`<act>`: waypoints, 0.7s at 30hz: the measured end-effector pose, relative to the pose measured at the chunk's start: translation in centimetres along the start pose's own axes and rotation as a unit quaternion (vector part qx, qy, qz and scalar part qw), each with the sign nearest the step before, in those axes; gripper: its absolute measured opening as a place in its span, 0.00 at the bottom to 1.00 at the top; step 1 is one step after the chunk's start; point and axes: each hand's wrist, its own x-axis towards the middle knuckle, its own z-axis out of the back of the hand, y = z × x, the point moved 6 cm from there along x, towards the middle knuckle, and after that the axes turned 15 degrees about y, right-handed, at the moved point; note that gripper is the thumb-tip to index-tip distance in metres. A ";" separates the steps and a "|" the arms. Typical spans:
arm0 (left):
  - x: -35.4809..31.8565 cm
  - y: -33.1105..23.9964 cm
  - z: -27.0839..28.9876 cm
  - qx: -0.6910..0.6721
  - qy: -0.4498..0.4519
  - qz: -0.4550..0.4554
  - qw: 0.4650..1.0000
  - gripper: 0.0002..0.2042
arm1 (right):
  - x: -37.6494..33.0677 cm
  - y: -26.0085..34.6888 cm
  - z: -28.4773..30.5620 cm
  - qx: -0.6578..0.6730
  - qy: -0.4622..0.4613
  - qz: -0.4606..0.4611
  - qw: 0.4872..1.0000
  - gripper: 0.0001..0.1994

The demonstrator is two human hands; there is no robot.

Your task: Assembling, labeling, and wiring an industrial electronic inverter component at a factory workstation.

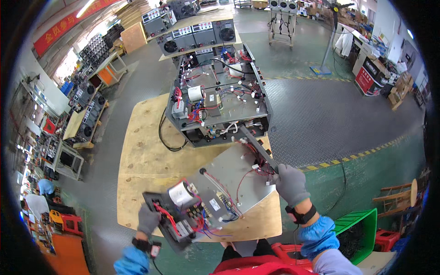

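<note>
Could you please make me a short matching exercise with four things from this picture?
Column one:
1. Left hand
2. Right hand
3. Crate
4. Stool

Column two:
A. Green, at the lower right
B. On the end of the electronics tray nearer its white cylinder
C. Wooden, near the right edge
D. On the tray's opposite end

Right pairs: 1-B, 2-D, 3-A, 4-C

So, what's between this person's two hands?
The head view shows a grey metal tray, with a white cylinder and red wires, between the left hand and right hand.
</note>
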 end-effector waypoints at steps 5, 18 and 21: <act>11.0 -3.9 3.2 0.010 0.005 -0.009 1.000 0.15 | 0.2 -0.2 -1.6 0.025 -0.019 -0.088 0.996 0.10; 7.4 19.0 -15.9 -0.236 0.067 -0.083 0.966 0.19 | -8.4 -6.9 -20.0 0.799 0.087 -0.269 0.530 0.18; 3.3 26.5 -22.3 -0.498 -0.045 -0.075 0.863 0.25 | -4.9 -2.9 -21.2 0.774 0.187 -0.185 0.577 0.12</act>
